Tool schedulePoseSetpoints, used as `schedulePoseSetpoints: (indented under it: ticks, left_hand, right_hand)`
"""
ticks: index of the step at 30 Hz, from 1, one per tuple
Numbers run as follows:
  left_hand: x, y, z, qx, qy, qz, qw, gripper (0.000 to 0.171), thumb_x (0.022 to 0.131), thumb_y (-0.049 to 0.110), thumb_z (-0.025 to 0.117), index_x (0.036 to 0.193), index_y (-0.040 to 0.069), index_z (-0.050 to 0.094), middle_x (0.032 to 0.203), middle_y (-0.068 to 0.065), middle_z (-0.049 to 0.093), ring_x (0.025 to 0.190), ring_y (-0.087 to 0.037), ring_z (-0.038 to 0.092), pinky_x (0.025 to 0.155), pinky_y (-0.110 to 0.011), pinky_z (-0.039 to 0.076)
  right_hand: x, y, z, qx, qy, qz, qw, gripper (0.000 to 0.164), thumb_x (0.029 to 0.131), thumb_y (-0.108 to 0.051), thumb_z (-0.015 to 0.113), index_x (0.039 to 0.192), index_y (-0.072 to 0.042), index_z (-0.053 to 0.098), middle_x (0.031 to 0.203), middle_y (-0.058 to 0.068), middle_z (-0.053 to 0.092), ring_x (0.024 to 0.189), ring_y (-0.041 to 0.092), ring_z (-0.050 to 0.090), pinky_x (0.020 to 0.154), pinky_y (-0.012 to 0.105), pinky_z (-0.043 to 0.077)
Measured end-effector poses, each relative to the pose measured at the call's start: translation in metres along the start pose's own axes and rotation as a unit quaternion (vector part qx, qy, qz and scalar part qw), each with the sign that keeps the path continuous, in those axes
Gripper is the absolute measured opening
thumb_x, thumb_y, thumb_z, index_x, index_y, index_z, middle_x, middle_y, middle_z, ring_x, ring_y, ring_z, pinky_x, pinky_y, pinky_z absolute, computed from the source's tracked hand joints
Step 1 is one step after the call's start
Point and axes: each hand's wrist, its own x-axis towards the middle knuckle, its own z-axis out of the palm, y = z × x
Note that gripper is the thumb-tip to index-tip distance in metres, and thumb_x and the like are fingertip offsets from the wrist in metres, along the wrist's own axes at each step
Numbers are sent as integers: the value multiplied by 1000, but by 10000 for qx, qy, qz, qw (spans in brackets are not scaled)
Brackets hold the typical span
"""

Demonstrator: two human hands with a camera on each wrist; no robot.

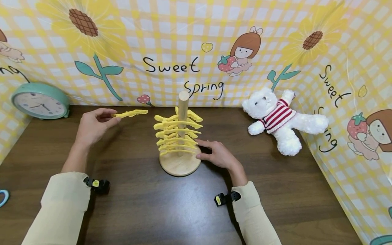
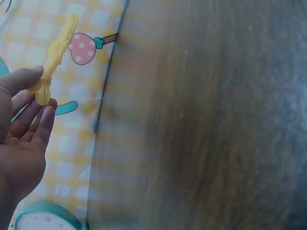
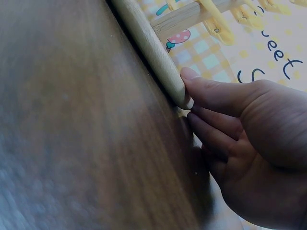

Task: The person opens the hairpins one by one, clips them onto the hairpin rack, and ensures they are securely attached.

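Out to the left of the stand, my left hand [image 1: 93, 126] pinches a yellow alligator hair clip [image 1: 132, 113] by its rear end, between thumb and fingers. That same clip [image 2: 58, 50] points up and away in the left wrist view. A wooden stand [image 1: 180, 166] with a round base and an upright post stands mid-table. Several more yellow hair clips [image 1: 177, 131] are stacked along its post, sticking out to the sides. My right hand [image 1: 220, 154] holds the base's right edge. In the right wrist view, the thumb lies on top of the wooden base [image 3: 158, 60] and fingers touch its rim.
A white teddy bear [image 1: 278, 117] in a red-striped shirt lies at the back right. At the back left stands a green clock [image 1: 41, 101]. Part of a light-blue ring [image 1: 3, 197] shows at the left edge. Yellow checked cloth [image 1: 134, 44] borders the dark wooden table [image 1: 147, 211].
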Motion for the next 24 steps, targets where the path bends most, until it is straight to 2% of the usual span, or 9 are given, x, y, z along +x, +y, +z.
schedulePoseSetpoints:
  ticks: [3, 7, 12, 18, 24]
  left_hand:
    - [-2, 3, 0, -102, 94, 58, 9999, 52, 93, 47, 71, 125, 6, 69, 108, 1, 65, 94, -9, 57, 69, -13, 46]
    - [-4, 10, 0, -206, 342, 296, 9988, 48, 94, 43, 72, 122, 5, 71, 101, 10, 64, 89, -4, 57, 70, -11, 45]
    - [-8, 19, -1, -405, 583, 575, 9958, 46, 94, 39, 74, 122, 3, 72, 101, 13, 65, 90, 1, 58, 75, -9, 45]
    - [-13, 34, 0, -642, 869, 943, 9897, 40, 92, 33, 77, 119, 3, 74, 94, 22, 65, 89, 0, 61, 75, -10, 46]
    - [-17, 47, -1, -762, 967, 1174, 9854, 35, 92, 28, 78, 117, 4, 75, 95, 22, 66, 87, 0, 63, 74, -10, 47]
  right_hand:
    - [0, 0, 0, -4, -3, -32, 10000, 56, 95, -21, 74, 147, -10, 55, 144, 9, 57, 137, 26, 48, 112, 44, 39]
    - [0, 0, 0, -1, 10, -43, 10000, 56, 95, -21, 74, 147, -10, 55, 144, 9, 57, 137, 25, 48, 112, 43, 39]
    - [0, 0, 0, -15, 15, -44, 10000, 57, 95, -22, 75, 147, -10, 55, 144, 9, 57, 137, 26, 48, 112, 43, 39]
    - [0, 0, 0, 42, 8, 5, 10000, 56, 95, -22, 75, 146, -11, 56, 145, 8, 56, 139, 26, 45, 115, 44, 34]
    - [1, 0, 0, 44, 18, -2, 10000, 56, 95, -21, 74, 146, -10, 56, 145, 8, 56, 138, 25, 46, 114, 43, 36]
